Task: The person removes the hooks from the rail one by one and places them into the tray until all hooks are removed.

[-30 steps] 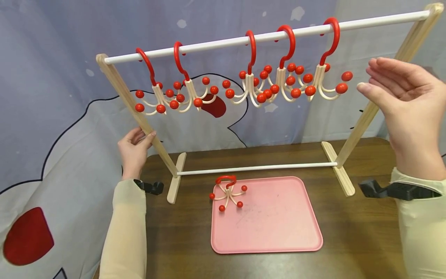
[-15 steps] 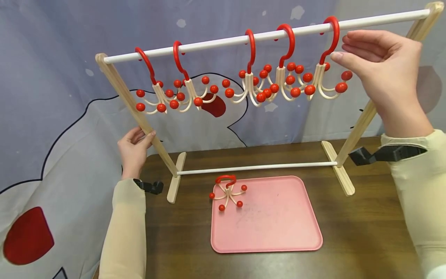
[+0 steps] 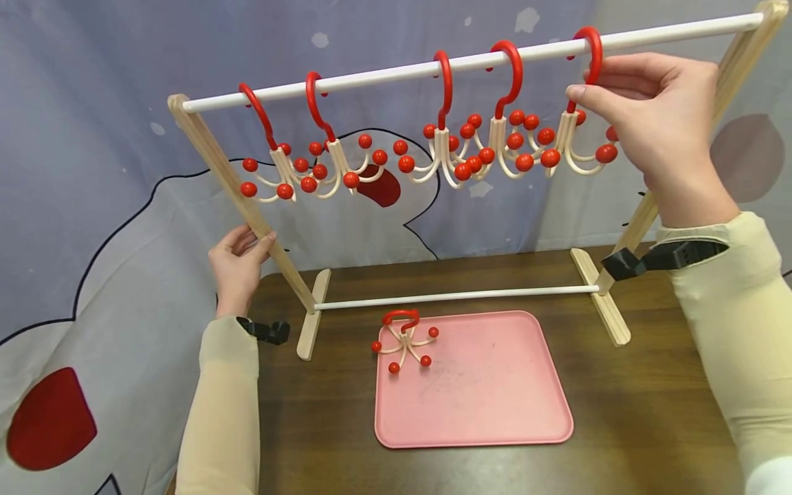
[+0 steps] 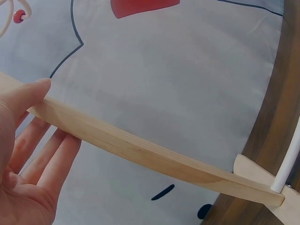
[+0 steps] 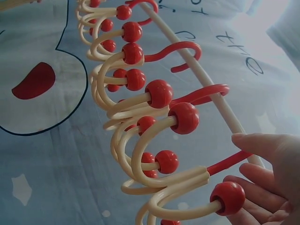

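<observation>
My left hand (image 3: 238, 271) grips the left wooden post (image 4: 140, 150) of a hanging rack, thumb on one side and fingers on the other. My right hand (image 3: 665, 113) is at the rightmost hanger (image 3: 564, 141), its thumb across the front of the red hook and its fingers behind. This hanger hangs from the white top rail (image 3: 383, 78) and has pale curved arms tipped with red balls. Several like hangers (image 3: 442, 148) hang to its left. Another hanger (image 3: 405, 342) lies on the upper left of a pink tray (image 3: 495, 399).
The rack's lower white bar (image 3: 458, 298) runs behind the tray between two wooden feet (image 3: 609, 313). All stand on a brown wooden table (image 3: 650, 412). A printed grey-blue curtain (image 3: 520, 213) hangs close behind the rack.
My right hand has moved left and up from beside the right post to the rightmost hanger's hook. My left hand stays on the left post, and the hangers look unmoved.
</observation>
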{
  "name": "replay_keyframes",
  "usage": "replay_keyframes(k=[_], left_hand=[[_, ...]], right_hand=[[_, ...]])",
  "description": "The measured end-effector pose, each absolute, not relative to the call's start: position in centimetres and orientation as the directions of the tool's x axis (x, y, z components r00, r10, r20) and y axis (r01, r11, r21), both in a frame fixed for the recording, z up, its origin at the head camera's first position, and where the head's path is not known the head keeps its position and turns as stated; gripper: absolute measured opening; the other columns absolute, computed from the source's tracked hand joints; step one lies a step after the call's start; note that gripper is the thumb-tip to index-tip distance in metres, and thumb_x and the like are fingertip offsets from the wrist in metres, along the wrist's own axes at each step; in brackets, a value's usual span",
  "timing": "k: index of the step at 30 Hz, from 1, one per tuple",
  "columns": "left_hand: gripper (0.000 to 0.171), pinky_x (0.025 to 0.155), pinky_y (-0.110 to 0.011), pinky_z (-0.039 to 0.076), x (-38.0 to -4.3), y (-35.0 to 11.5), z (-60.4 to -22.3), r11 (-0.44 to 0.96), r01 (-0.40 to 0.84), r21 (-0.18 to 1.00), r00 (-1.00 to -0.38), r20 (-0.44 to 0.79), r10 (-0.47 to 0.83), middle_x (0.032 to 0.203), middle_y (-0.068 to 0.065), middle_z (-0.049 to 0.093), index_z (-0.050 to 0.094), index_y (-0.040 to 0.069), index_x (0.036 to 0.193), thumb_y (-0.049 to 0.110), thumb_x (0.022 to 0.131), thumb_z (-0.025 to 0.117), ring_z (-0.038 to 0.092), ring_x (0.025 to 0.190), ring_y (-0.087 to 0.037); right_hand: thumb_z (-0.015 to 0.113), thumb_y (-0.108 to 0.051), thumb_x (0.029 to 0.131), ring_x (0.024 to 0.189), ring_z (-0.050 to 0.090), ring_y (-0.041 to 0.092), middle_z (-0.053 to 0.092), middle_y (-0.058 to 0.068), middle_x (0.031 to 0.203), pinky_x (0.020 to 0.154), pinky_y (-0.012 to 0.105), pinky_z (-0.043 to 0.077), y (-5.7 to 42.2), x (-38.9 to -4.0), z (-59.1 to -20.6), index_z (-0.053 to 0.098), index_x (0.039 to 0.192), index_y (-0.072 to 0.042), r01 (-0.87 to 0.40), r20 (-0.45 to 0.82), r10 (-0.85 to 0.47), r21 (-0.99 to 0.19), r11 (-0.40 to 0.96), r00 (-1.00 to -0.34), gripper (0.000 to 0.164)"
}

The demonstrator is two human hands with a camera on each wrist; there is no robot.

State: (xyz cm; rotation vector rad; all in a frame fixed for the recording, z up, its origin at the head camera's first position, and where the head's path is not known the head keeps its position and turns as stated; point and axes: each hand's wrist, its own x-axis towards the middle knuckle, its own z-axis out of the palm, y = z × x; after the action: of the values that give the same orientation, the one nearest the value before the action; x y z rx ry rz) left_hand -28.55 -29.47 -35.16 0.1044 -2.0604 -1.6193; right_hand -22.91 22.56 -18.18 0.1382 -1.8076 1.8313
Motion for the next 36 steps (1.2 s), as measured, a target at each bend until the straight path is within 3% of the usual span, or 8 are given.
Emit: replay_keyframes(k=[10,24,36], left_hand=[[0.046,0.078,-0.020,0.058,-28.5,-29.3,-35.1,0.282,0.250,0.926,-0.866,0.344,-0.364,0.114,-0.009,0.072,0.068,0.005,0.128,0.021,0.088,0.084,0.069,0.098,-0.014],[0.049,0.080,-0.021,0.058,-28.7,-29.3,-35.2,0.304,0.222,0.926,-0.871,0.328,-0.365,0.118,-0.009,0.071,0.067,0.007,0.131,0.025,0.088,0.083,0.068,0.100,-0.014],[0.050,0.081,-0.022,0.058,-28.7,-29.4,-35.2,0.296,0.220,0.930,-0.873,0.323,-0.366,0.119,-0.010,0.070,0.066,0.006,0.132,0.024,0.088,0.083,0.068,0.101,-0.015]], right_hand=[[0.092,-0.016,0.077,0.066,0.065,0.012,0.076,-0.004,0.081,0.037,0.015,0.042,22.5,-23.0,-18.2,0.082,0.100,-0.006,-0.438,0.471,0.354,-0.882,0.174,-0.808,0.027],[0.091,-0.013,0.077,0.072,0.069,0.011,0.076,-0.003,0.080,0.050,0.012,0.048,22.1,-22.9,-18.2,0.081,0.097,-0.002,-0.499,0.525,0.383,-0.849,0.175,-0.760,0.025],[0.094,-0.012,0.073,0.073,0.068,0.016,0.076,0.006,0.085,0.046,0.014,0.046,23.3,-23.2,-18.1,0.079,0.098,0.003,-0.563,0.545,0.400,-0.822,0.085,-0.737,0.033]])
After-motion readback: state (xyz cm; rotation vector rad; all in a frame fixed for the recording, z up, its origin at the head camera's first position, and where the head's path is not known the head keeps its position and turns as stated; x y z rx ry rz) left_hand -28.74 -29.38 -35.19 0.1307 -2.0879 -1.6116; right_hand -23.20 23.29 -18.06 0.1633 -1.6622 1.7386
